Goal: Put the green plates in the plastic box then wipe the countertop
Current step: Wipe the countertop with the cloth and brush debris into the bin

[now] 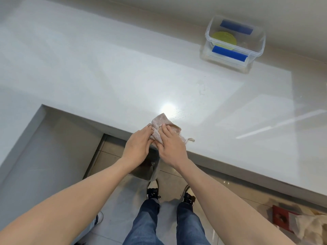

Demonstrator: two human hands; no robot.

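A clear plastic box (254, 55) with blue clips stands at the far right of the white countertop (106, 76). A green plate (224, 38) lies inside it. At the counter's near edge a crumpled pinkish-beige cloth (161, 122) rests on the surface. My left hand (138, 147) grips the cloth's left side, fingers curled into it. My right hand (172, 147) lies on top of the cloth's right side, fingers pressing down. Both hands touch each other over the edge.
Small water drops (201, 89) glisten on the counter right of centre, beside a bright light glare. A small bin (148, 168) stands on the tiled floor under my hands. Red and white clutter (300, 225) lies on the floor at the lower right.
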